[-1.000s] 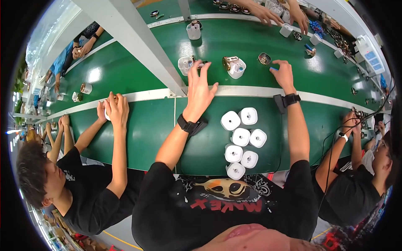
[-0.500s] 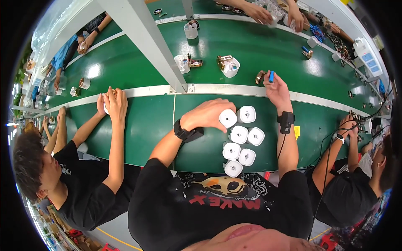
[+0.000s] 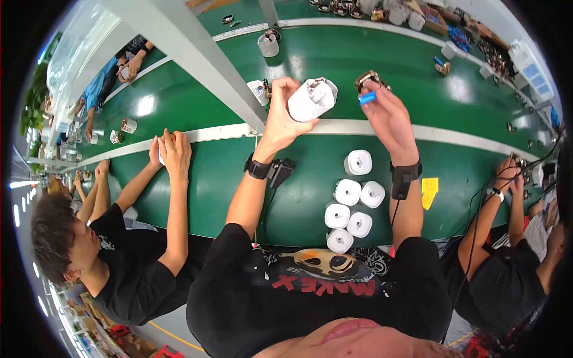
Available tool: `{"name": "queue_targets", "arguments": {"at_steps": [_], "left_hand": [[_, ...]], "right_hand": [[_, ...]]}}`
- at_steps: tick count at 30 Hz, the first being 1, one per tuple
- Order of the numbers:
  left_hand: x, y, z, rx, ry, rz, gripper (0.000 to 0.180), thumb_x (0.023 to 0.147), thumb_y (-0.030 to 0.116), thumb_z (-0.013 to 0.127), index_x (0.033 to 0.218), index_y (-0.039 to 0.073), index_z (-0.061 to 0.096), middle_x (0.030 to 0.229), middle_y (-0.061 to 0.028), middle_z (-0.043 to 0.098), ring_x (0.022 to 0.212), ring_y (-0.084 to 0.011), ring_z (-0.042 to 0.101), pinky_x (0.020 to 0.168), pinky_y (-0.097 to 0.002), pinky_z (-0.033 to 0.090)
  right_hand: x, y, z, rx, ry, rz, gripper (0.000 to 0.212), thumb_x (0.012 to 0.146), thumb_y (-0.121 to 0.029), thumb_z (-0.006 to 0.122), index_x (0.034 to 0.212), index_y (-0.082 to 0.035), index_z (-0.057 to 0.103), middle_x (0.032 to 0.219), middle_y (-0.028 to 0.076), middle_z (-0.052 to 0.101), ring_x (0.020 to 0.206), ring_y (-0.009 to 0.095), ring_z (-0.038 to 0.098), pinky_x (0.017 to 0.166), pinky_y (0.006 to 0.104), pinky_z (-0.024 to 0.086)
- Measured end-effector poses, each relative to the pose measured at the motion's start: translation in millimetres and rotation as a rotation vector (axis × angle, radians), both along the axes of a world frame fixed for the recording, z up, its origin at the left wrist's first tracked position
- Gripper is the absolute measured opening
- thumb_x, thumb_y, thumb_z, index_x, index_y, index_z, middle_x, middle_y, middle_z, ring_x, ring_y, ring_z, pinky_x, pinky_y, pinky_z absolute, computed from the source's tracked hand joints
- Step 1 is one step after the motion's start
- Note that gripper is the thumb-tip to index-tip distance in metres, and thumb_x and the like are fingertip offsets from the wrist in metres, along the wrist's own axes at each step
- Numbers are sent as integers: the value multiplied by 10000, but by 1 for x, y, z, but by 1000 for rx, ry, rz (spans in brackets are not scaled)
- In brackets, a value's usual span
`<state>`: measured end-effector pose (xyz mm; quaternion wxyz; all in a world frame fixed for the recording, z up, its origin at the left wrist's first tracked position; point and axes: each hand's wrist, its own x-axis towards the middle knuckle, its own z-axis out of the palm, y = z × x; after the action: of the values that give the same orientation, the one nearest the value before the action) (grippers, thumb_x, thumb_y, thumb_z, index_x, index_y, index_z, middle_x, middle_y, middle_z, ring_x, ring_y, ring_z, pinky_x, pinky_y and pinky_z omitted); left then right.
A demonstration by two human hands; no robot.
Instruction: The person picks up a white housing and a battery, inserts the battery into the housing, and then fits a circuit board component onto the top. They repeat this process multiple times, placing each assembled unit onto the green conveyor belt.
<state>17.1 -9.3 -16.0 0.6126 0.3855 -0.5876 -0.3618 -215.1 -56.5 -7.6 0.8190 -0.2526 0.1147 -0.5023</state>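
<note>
Glossy green tabletop (image 3: 298, 209) stretches to both sides of a pale metal rail (image 3: 349, 126), which bends toward the rim of the view. Over the rail's far side, the left hand (image 3: 283, 119) curls around a cup (image 3: 309, 106), parted only as wide as the cup's body and gripping it; some fingers are hidden behind. This cup is smooth, white and rounded, tilted with its mouth facing away, and the pale shapes in the mouth are hard to make out.

Right of it, also beyond the rail, the right hand (image 3: 391, 122) pinches a shiny blue cylinder (image 3: 366, 99), its fingertips nearly together. A gold metal part (image 3: 371, 79) meets these fingers; how it is gripped I cannot tell.

Nearer than the rail stand six white cups (image 3: 359, 162), bottoms up, rounded squares with a small central hole. A yellow tag (image 3: 429, 192), partly behind the right forearm, lies on the same side. Beyond the rail, a post (image 3: 200, 62) cuts off part of another cup (image 3: 258, 90). At the rail's left, a co-worker's hands (image 3: 174, 152) mostly hide a white piece
</note>
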Motion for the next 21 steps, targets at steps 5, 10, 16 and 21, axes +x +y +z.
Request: {"name": "queue_targets", "arguments": {"at_steps": [5,10,16,21], "left_hand": [[-25,3,13,-86,-433,151,629,550,-51,737,1094,52,438,1120,-88,422,1098,-242,485,977,-364,399],[-49,-7,-5,-225,-609,227,648,550,-51,737,1114,40,430,1132,-92,428,1100,-257,490,975,-362,403],[-63,-11,-20,-68,-240,-83,686,577,-45,734,1155,50,377,1185,-138,447,1041,-294,562,900,-379,473],[-51,-6,-17,202,216,-570,728,614,34,766,1198,42,332,1188,-181,486,905,-302,627,780,-387,532]], "right_hand": [[8,22,22,-306,533,-342,240,935,-41,481,1120,93,554,1115,161,585,996,218,600,857,308,494],[-2,28,18,-434,617,-531,228,898,26,518,1105,105,570,1142,192,599,986,249,635,834,325,523],[1,23,2,-616,572,-608,225,864,85,539,1085,110,573,1082,203,629,982,287,639,840,364,527],[-4,21,-1,-716,602,-579,232,840,119,543,1068,98,580,1053,224,631,958,315,645,855,401,528]]}}
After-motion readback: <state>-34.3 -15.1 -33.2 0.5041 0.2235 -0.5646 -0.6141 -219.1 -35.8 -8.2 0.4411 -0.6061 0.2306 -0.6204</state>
